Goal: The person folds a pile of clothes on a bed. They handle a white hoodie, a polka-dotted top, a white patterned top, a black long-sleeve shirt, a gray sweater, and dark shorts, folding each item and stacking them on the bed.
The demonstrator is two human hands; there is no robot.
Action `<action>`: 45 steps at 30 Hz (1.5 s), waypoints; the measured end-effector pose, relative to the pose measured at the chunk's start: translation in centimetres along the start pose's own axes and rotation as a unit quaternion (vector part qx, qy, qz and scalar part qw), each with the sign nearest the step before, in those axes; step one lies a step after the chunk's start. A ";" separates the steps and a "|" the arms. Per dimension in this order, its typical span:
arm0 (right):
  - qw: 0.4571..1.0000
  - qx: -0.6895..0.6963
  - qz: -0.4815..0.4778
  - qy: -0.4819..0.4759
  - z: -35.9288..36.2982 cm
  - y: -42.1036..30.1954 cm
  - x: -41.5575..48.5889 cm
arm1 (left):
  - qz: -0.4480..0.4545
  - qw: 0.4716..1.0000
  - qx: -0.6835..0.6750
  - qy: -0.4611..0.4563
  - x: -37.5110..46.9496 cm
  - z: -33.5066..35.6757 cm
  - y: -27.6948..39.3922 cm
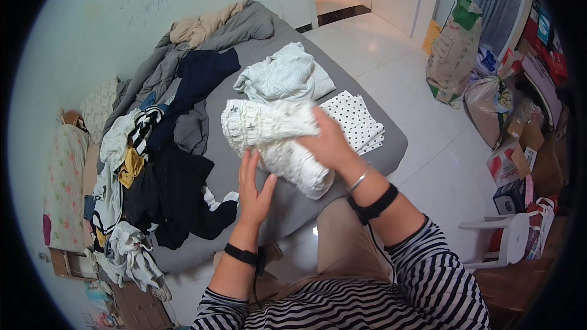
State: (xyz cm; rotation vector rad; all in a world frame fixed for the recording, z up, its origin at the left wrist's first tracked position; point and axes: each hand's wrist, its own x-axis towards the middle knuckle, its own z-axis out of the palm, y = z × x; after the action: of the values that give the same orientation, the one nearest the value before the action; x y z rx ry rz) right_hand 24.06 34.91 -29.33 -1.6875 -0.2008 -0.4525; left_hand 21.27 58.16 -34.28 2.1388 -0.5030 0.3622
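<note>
A white crinkled garment [270,121] with small dark motifs lies partly folded over itself at the front of the bed. My right hand [328,142] grips the right end of its upper layer, slightly blurred by motion. The fingertips of my left hand [254,188] touch the lower left edge, with the thumb spread away and nothing held. Just beyond is a folded light grey garment [284,73]. Folded white cloth with black polka dots [353,121] sits to the right, close to my right hand.
The grey-sheeted bed [284,213] carries a heap of dark clothes [179,192] and pale clothes [128,247] on the left. A crumpled grey blanket [156,64] lies along the wall. Bags [454,59], cardboard boxes [509,160] and a white plastic stool [509,238] stand at right.
</note>
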 end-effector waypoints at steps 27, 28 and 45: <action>0.890 -0.451 0.041 0.051 -8.6 12.4 3.0 | -0.101 0.955 0.176 -0.216 -6.2 3.9 -8.3; 0.888 -0.452 0.052 0.065 -9.1 12.7 4.1 | -0.101 0.953 0.186 -0.215 -6.1 3.8 -8.7; 0.762 -0.642 0.080 -0.003 -5.9 21.5 0.7 | -0.085 0.923 0.302 -0.222 -7.0 4.0 -11.9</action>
State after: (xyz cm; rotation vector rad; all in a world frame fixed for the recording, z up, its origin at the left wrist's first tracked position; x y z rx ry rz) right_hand 31.87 25.32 -47.96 -3.0288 0.3626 -0.4748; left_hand 21.15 62.69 -47.95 2.8691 -0.4909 -0.0983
